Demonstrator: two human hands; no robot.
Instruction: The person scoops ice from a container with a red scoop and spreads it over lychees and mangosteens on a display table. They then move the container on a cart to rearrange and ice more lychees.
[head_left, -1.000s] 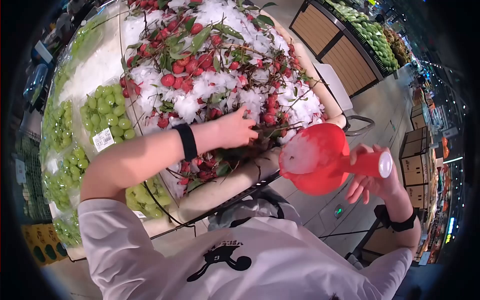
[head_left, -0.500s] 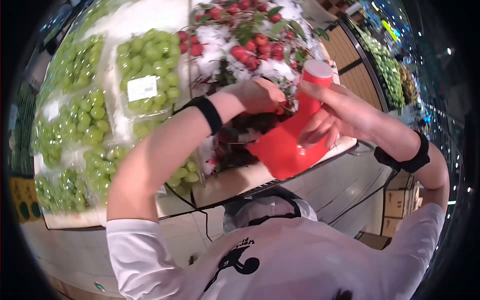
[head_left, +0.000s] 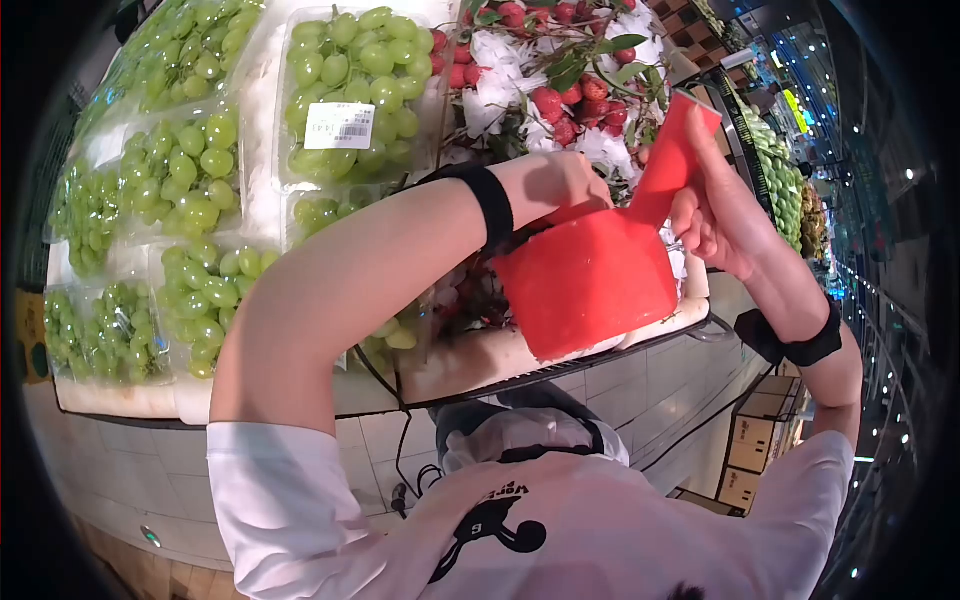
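My right hand (head_left: 718, 205) is closed around the handle of a red plastic scoop (head_left: 592, 285). The scoop's broad bowl hangs tilted over the near edge of the ice bed, its outside towards me. Just behind the scoop's far rim, my left hand (head_left: 575, 185) has its fingers curled; their tips are hidden, so what they hold cannot be made out. Beyond both hands, red lychees (head_left: 595, 105) with stems and green leaves lie among white crushed ice (head_left: 505, 70).
Packs of green grapes (head_left: 365, 55) fill the left side of the stand, one with a white price label (head_left: 339, 126). The stand's pale front edge (head_left: 480, 370) runs before me. Cardboard boxes (head_left: 750, 440) stand on the floor at right, and a black cable (head_left: 402, 440) hangs down.
My right hand has turned the scoop, so its handle tilts up to the right and its bowl shows broadly. My left hand has moved slightly right, closer behind the rim. The view has shifted.
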